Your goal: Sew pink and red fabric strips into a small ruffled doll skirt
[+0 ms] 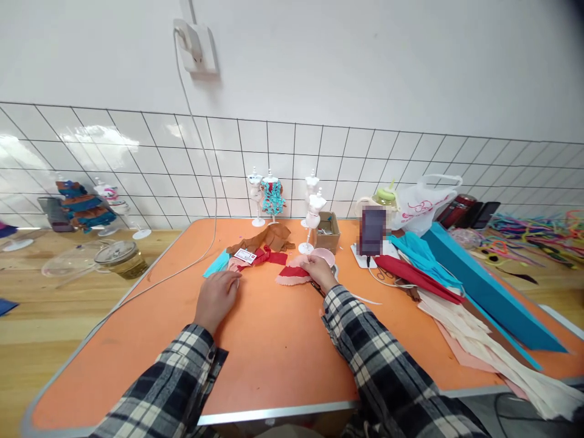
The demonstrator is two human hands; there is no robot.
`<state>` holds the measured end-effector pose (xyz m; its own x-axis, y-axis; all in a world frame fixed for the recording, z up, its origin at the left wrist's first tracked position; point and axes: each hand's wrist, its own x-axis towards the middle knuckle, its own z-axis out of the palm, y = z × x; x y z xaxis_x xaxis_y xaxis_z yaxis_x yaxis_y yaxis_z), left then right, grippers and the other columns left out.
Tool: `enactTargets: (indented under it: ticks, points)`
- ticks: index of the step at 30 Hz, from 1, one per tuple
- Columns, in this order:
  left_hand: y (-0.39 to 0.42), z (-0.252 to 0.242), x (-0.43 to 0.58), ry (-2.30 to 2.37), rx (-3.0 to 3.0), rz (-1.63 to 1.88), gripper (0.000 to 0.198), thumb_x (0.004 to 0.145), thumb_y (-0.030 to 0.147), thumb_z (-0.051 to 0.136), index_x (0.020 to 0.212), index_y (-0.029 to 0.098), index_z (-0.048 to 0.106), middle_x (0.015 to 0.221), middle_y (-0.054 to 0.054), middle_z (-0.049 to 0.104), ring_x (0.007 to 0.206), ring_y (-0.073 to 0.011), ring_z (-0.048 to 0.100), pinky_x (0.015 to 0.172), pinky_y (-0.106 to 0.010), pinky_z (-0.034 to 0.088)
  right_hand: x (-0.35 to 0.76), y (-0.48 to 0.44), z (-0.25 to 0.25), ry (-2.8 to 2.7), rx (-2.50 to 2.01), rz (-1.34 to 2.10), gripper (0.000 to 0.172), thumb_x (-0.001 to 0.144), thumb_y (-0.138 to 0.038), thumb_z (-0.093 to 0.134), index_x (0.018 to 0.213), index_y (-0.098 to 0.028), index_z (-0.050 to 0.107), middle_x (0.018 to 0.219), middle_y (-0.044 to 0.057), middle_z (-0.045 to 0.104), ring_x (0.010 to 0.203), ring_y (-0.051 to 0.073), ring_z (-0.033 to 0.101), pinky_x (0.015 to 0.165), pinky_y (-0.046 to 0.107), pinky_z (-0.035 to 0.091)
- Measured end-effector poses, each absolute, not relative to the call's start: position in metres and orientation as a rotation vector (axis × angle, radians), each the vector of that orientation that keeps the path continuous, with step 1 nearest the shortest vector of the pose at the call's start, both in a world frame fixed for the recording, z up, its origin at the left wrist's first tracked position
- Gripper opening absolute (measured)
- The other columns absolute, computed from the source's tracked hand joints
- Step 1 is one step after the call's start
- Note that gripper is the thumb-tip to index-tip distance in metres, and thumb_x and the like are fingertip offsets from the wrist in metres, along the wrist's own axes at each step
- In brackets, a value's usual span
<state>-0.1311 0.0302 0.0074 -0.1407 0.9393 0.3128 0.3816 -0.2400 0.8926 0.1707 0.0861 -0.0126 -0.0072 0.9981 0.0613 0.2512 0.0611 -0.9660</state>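
Note:
My left hand (218, 296) rests on the orange table (274, 347), fingers curled down loosely, fingertips touching a pale pink fabric scrap (233, 265) beside a small white card (245, 256). My right hand (319, 271) pinches the edge of a small red and pink fabric piece (292, 275) lying flat on the table. Red scraps (271, 257) and a brown cloth (269, 238) lie just behind. A turquoise scrap (218, 264) sits left of the pink one.
Small white mannequin stands (312, 210), one wearing a teal dress (272, 198), line the back. A cardboard box (329, 232), phone (373, 231), white bag (422, 204), folded fabrics (424, 267) and blue board (488, 292) fill the right. A glass jar (121, 258) and cable (201, 243) lie left.

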Motion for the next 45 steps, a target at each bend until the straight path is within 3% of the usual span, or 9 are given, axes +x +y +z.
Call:
enactTargets:
  ticks: [6,10,12,17,21,26,35,40,45]
  points:
    - [0.038,-0.008,-0.138,1.554,1.793,1.277,0.009,0.070,0.023,0.079,0.076,0.029,0.078,0.090,-0.010,0.076,0.103,-0.0384,0.063,0.103,-0.045,0.043,0.166,0.078,-0.009,-1.551,-1.637,0.766,0.041,0.083,-0.027,0.070,0.123,-0.015,0.071,0.122,0.019,0.075,0.115,0.033,0.071,0.099,0.046,0.052]
    - [0.041,-0.008,-0.139,1.607,1.871,1.225,0.006,0.071,0.028,0.079,0.077,0.029,0.077,0.090,-0.011,0.076,0.100,-0.0379,0.064,0.098,-0.045,0.045,0.154,0.047,-0.001,-1.688,-1.622,0.659,0.066,0.086,-0.027,0.072,0.148,-0.012,0.055,0.153,0.023,0.056,0.142,0.036,0.052,0.115,0.050,0.043]
    - [0.041,-0.009,-0.140,1.652,1.912,1.185,0.007,0.073,0.032,0.077,0.079,0.028,0.077,0.094,-0.012,0.077,0.101,-0.0384,0.064,0.099,-0.046,0.044,0.146,0.029,0.001,-1.861,-1.582,0.416,0.062,0.089,-0.024,0.068,0.149,-0.013,0.054,0.159,0.022,0.049,0.148,0.037,0.045,0.120,0.050,0.036]
    - [0.037,-0.007,-0.142,1.757,2.026,1.005,0.016,0.081,0.038,0.064,0.085,0.026,0.075,0.104,-0.013,0.078,0.105,-0.0381,0.066,0.101,-0.049,0.045,0.133,0.006,-0.002,-2.181,-1.693,0.074,0.040,0.102,-0.040,0.055,0.132,-0.016,0.066,0.143,0.022,0.063,0.132,0.038,0.056,0.110,0.059,0.041]
    - [0.029,-0.003,-0.144,1.879,2.088,0.811,0.026,0.088,0.038,0.053,0.094,0.023,0.073,0.114,-0.013,0.077,0.112,-0.0363,0.065,0.102,-0.050,0.044,0.134,0.008,-0.005,-2.201,-1.725,0.038,0.045,0.107,-0.043,0.045,0.138,-0.014,0.062,0.143,0.020,0.064,0.137,0.037,0.052,0.118,0.066,0.026]
    - [0.011,0.003,-0.148,2.096,2.065,0.582,0.042,0.079,0.050,0.072,0.109,0.021,0.069,0.120,-0.016,0.073,0.118,-0.0429,0.059,0.098,-0.057,0.042,0.107,0.003,-0.013,-2.311,-1.311,0.028,0.038,0.104,-0.035,0.050,0.136,-0.017,0.064,0.139,0.013,0.066,0.129,0.029,0.055,0.114,0.044,0.037]
    - [0.008,0.008,-0.165,1.970,2.157,0.431,0.016,0.092,0.033,0.061,0.082,0.022,0.068,0.091,-0.006,0.075,0.091,-0.0272,0.067,0.085,-0.042,0.042,0.040,0.068,-0.020,-2.013,-1.478,0.057,0.046,0.094,-0.017,0.059,0.140,-0.015,0.062,0.139,0.019,0.063,0.119,0.033,0.054,0.102,0.049,0.039]
    - [0.014,0.003,-0.173,1.920,2.191,0.556,0.021,0.093,0.036,0.059,0.080,0.022,0.066,0.084,-0.005,0.073,0.085,-0.0253,0.067,0.081,-0.039,0.043,0.050,0.097,-0.021,-1.736,-1.395,0.318,0.011,0.089,-0.019,0.066,0.094,-0.021,0.076,0.116,0.013,0.069,0.111,0.030,0.054,0.101,0.048,0.037]
    - [0.020,-0.005,-0.175,1.883,2.178,0.682,0.022,0.089,0.039,0.064,0.076,0.022,0.068,0.080,-0.006,0.073,0.082,-0.0287,0.066,0.079,-0.042,0.044,0.065,0.091,-0.023,-1.421,-1.228,0.523,0.015,0.094,-0.032,0.057,0.096,-0.020,0.067,0.102,0.011,0.067,0.098,0.025,0.057,0.095,0.044,0.044]
